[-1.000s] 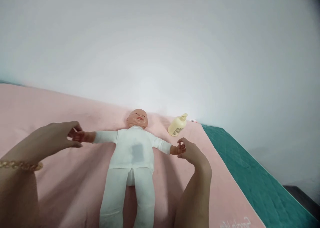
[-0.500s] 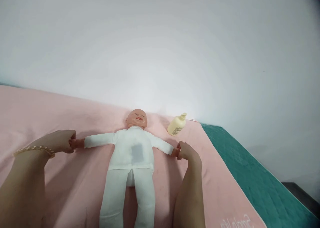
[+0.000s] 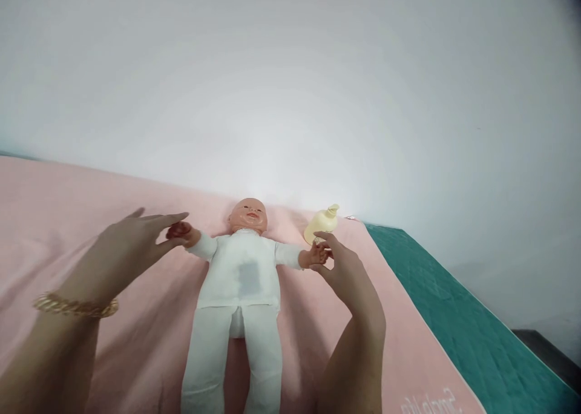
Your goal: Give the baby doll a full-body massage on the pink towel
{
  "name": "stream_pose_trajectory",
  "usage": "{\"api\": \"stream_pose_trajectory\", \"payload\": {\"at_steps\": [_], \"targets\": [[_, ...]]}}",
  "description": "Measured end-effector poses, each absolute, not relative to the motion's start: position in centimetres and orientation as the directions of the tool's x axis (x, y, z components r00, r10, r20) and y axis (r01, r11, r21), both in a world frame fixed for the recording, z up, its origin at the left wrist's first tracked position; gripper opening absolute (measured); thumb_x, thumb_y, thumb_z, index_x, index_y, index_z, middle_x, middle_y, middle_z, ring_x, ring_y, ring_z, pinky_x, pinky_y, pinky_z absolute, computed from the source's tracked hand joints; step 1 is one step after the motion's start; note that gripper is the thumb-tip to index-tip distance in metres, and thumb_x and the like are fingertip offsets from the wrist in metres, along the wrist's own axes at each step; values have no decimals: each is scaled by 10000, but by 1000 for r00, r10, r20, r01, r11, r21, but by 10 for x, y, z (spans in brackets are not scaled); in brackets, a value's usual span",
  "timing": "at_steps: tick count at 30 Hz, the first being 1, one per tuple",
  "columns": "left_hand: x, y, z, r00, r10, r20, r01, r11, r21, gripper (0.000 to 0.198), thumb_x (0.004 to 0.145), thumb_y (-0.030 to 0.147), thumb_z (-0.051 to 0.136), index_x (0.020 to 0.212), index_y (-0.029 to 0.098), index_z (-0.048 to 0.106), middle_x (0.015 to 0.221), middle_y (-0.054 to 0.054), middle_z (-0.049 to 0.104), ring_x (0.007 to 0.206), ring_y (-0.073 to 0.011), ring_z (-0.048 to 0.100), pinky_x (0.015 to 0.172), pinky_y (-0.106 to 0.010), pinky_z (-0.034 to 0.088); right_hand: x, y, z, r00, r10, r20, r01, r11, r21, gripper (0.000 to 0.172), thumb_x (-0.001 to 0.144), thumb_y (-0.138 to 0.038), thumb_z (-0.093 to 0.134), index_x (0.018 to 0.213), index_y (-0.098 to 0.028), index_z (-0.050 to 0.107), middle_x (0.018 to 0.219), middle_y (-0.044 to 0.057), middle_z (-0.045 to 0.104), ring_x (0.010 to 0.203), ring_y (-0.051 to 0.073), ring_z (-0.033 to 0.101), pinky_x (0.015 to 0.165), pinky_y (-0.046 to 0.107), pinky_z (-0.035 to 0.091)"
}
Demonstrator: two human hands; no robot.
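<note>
On its back lies a baby doll in a white top and trousers, with a grey patch on its chest. Both doll arms are bent outward, its hands raised. At the doll's hand on the left, my left hand has its fingers stretched and thumb apart, around the small hand without closing on it. My right hand is likewise open, finger and thumb spread on either side of the doll's other hand. Whether they touch I cannot tell. A cream pump bottle stands behind my right fingers, tilted in view.
A pink sheet lies under the doll, with faint lettering near the bottom right. Along its right side runs a green quilted mat. A pale wall rises behind. A dark object shows at the far right.
Both my hands have opened from their grip on the doll's hands. The doll's arms, stretched straight out before, are now drawn in closer and look raised. My left hand has moved right and up.
</note>
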State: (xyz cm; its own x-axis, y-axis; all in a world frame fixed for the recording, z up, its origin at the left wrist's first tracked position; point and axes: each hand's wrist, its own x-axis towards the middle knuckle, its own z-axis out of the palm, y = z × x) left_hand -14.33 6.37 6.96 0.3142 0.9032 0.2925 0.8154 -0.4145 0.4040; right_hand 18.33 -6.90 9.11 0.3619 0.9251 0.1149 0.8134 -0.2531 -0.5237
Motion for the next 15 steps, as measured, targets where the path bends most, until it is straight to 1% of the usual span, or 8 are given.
{"api": "stream_pose_trajectory", "payload": {"at_steps": [2, 4, 5, 7, 9, 12, 13, 15], "targets": [[-128, 60, 66, 363, 884, 294, 786, -460, 413, 384, 906, 388, 503, 1241, 256, 636, 1013, -15, 740, 964, -264, 656, 873, -330, 427, 173, -65, 91, 293, 943, 156, 808, -157, -568, 478, 810, -124, 577, 1247, -315, 536, 1125, 19, 674, 1002, 199, 647, 806, 297, 487], [-113, 58, 58, 466, 849, 250, 718, -527, 455, 384, 862, 390, 574, 1219, 275, 656, 1038, -9, 747, 940, -261, 680, 774, -290, 451, 163, -60, 90, 197, 962, 187, 805, -49, -592, 430, 822, -131, 568, 1213, -309, 563, 1074, 8, 682, 979, 190, 646, 814, 298, 485], [-106, 57, 53, 533, 816, 221, 670, -568, 479, 372, 840, 356, 596, 1197, 284, 670, 1014, 1, 754, 893, -245, 692, 741, -276, 456, 158, -58, 89, 148, 971, 189, 805, -7, -593, 420, 827, -121, 558, 1203, -308, 575, 1036, 2, 686, 952, 183, 647, 816, 298, 483], [-93, 55, 44, 674, 719, 172, 571, -654, 496, 358, 833, 270, 573, 1174, 283, 682, 919, 14, 759, 777, -203, 694, 692, -257, 463, 147, -53, 87, 63, 985, 161, 819, 41, -572, 454, 824, -89, 555, 1220, -309, 584, 1011, -3, 691, 921, 175, 643, 816, 297, 476], [-82, 52, 35, 774, 610, 170, 485, -744, 460, 338, 851, 196, 505, 1128, 250, 691, 846, 6, 747, 696, -173, 673, 651, -249, 463, 137, -49, 83, -2, 994, 114, 845, 63, -531, 523, 805, -51, 575, 1263, -302, 572, 1058, 7, 693, 927, 176, 640, 794, 291, 469], [-70, 48, 24, 820, 507, 266, 399, -839, 369, 270, 852, 152, 470, 1032, 194, 667, 820, -26, 729, 707, -185, 664, 597, -256, 465, 125, -45, 74, -107, 991, 86, 890, 134, -436, 586, 775, 12, 573, 1288, -270, 553, 1072, 29, 685, 878, 172, 633, 689, 264, 442], [-68, 47, 21, 813, 485, 322, 376, -860, 345, 242, 839, 141, 478, 1011, 184, 643, 816, -31, 724, 732, -197, 668, 604, -266, 478, 121, -45, 71, -140, 986, 89, 902, 164, -399, 569, 780, 17, 562, 1278, -257, 552, 1048, 35, 680, 838, 167, 626, 648, 256, 424], [-64, 47, 15, 798, 439, 412, 327, -891, 316, 202, 812, 114, 490, 981, 182, 579, 767, -15, 708, 743, -206, 670, 675, -301, 517, 115, -43, 64, -186, 978, 97, 920, 208, -332, 498, 813, -1, 535, 1258, -223, 546, 1005, 51, 666, 767, 161, 602, 581, 249, 387]]}}
